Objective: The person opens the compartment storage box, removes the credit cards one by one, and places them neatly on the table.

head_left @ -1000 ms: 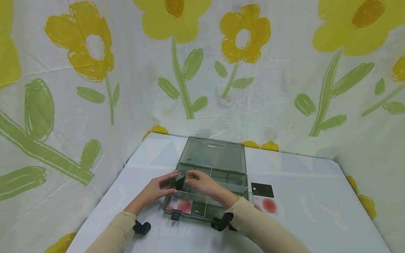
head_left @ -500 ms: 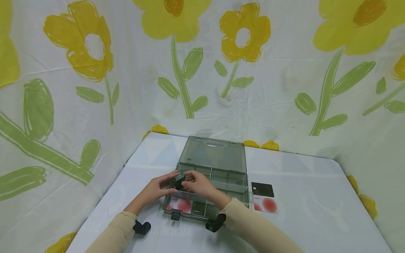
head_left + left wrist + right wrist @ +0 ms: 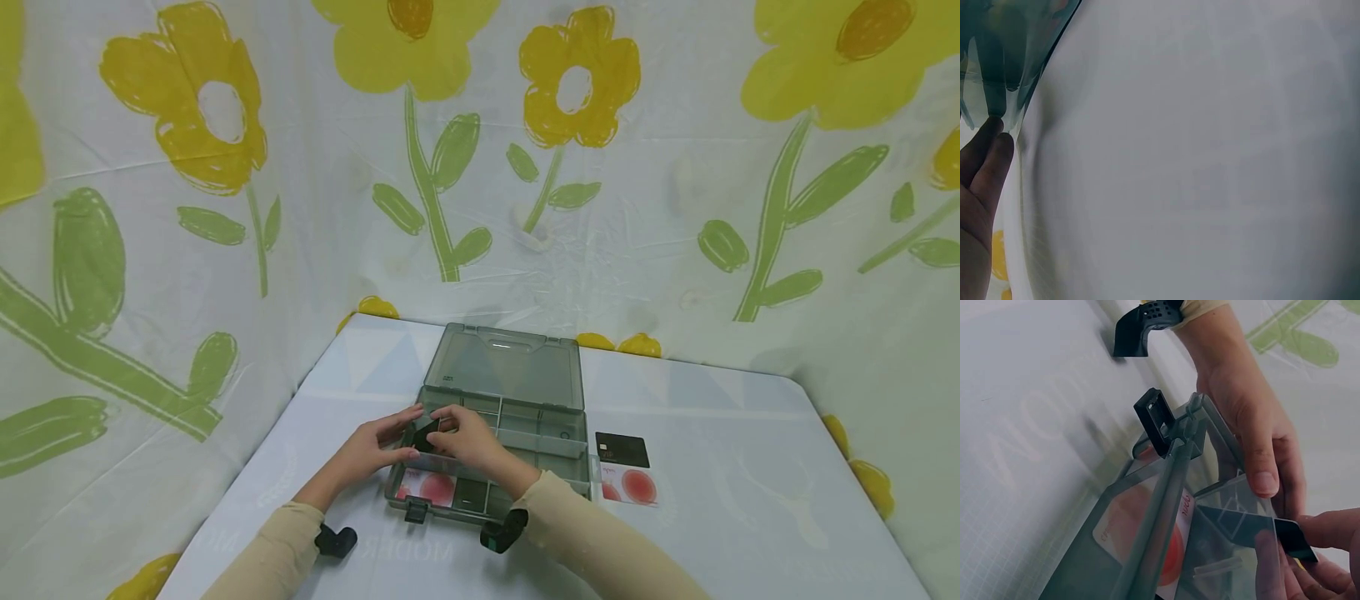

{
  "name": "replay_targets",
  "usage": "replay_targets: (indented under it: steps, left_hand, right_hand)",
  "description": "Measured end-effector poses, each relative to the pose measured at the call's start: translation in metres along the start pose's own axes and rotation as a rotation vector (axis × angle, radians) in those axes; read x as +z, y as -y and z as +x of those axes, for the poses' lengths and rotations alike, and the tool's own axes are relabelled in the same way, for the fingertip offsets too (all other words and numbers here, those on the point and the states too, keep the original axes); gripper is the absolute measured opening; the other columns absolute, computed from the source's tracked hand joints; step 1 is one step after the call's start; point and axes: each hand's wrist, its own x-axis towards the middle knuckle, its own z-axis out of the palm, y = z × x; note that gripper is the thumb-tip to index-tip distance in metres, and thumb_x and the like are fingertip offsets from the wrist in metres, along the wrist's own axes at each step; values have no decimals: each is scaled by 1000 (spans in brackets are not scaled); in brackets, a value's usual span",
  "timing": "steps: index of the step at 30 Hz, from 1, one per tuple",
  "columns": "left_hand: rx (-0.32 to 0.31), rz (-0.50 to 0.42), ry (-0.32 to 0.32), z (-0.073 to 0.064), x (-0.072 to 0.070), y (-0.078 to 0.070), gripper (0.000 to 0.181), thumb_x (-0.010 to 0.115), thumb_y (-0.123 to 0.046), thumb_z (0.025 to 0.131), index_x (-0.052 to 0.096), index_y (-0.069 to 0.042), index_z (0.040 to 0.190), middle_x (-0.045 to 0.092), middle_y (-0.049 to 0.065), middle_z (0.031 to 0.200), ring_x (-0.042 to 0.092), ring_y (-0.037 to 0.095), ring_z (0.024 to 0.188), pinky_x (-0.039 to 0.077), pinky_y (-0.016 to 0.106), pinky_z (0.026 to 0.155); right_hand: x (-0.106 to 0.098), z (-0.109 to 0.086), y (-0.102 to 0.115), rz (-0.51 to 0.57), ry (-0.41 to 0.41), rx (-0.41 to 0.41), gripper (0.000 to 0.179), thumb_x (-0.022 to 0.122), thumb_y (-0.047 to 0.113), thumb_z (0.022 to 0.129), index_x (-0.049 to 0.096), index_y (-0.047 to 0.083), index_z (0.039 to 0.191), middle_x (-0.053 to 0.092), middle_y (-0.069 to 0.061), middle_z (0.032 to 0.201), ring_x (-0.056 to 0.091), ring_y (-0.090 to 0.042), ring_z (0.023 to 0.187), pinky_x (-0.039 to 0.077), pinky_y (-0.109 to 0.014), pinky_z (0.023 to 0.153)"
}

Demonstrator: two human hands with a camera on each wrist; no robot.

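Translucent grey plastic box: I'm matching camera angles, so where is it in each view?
Head: translucent grey plastic box, lower centre, lid open.
Left wrist: top-left corner, only part showing.
Right wrist: lower middle, cut off by the bottom edge.
Shared landmark: the person's left hand, touching it each time.

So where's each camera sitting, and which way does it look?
Head: on the head, looking forward and down at the open box; left hand, right hand and sleeves show.
Left wrist: on that wrist, facing mostly a white surface; left hand at the left edge.
Right wrist: on that wrist, looking at the box; both hands and one sleeve show.
Head and right wrist both show the dark card the right hand pinches.
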Motion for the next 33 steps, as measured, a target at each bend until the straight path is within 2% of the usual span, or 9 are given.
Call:
replay_targets:
  steps: [8, 28, 33]
  left_hand:
    - [-1, 9, -2, -1, -1, -1, 68, 79, -29, 90, 52, -14, 151, 42, 5, 160, 40, 31, 145, 39, 45, 116]
    - [-1, 29, -5, 0, 0, -3, 69, 79, -31, 90, 51, -14, 151, 41, 5, 160, 40, 32, 146, 39, 47, 116]
    - [7, 48, -8, -1, 0, -4, 70, 79, -30, 90, 51, -12, 151, 42, 6, 160, 41, 32, 145, 39, 47, 116]
  right_hand:
    - [-1, 1, 2, 76, 6, 27, 37, 68, 4, 96, 61, -4, 132, 69, -16, 110, 74, -24, 84, 65, -36, 75]
    - [-12, 0, -2, 74, 9, 14, 36, 68, 2, 95, 62, -3, 130, 70, -15, 108, 74, -24, 82, 65, -33, 70]
    - [-16, -3, -1, 93, 13, 16, 35, 66, 0, 96, 61, -4, 130, 67, -21, 113, 73, -23, 79, 65, -33, 69]
